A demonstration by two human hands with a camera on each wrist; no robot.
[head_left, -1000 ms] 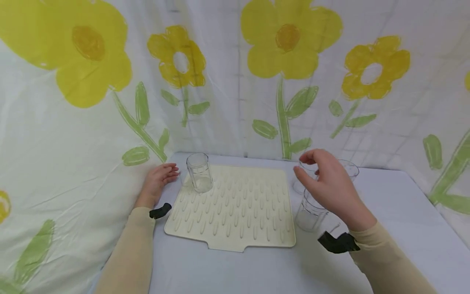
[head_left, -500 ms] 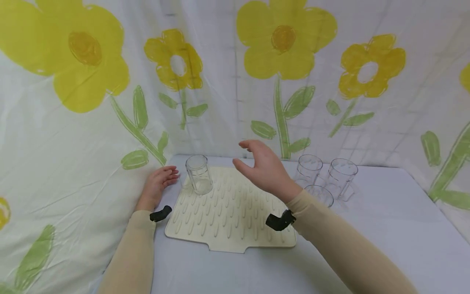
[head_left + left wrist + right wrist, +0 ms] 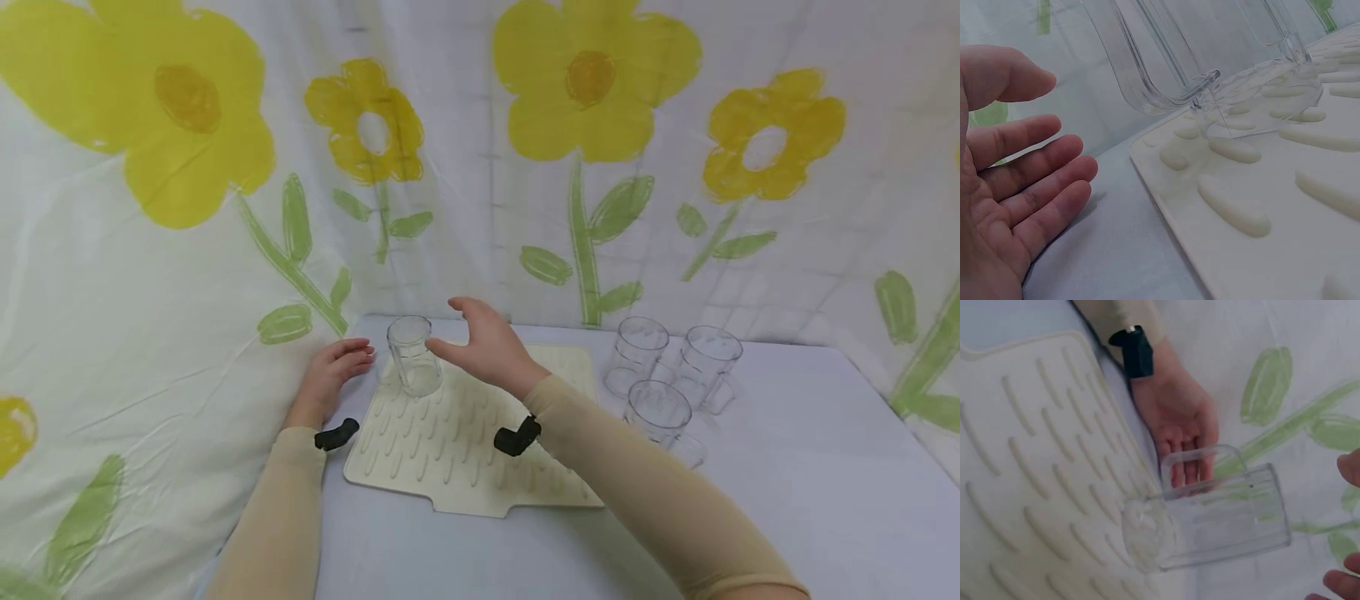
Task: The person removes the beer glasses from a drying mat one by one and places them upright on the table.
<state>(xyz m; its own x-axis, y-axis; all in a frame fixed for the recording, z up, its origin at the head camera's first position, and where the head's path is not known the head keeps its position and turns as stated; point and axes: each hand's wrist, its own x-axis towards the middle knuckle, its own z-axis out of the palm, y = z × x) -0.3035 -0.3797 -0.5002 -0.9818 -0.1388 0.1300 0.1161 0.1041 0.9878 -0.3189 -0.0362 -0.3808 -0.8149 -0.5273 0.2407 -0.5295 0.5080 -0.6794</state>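
Note:
A clear glass mug stands upright at the far left corner of a cream ribbed drying mat. My right hand is over the mat, just right of this mug, with thumb and fingers apart. In the right wrist view its fingertips show at the right edge, apart from the mug. My left hand lies beside the mat's left edge, fingers loosely extended. The left wrist view shows the mug's handle pointing toward that hand, with a gap between them. Neither hand holds anything.
Three more clear mugs stand close together on the white tabletop right of the mat: one at back left, one at back right, and a front mug partly behind my right forearm. A flower-printed curtain hangs behind and left.
My right hand has moved left from the mugs on the right, across the mat, to beside the mug on it. The left hand and the mugs have stayed in place.

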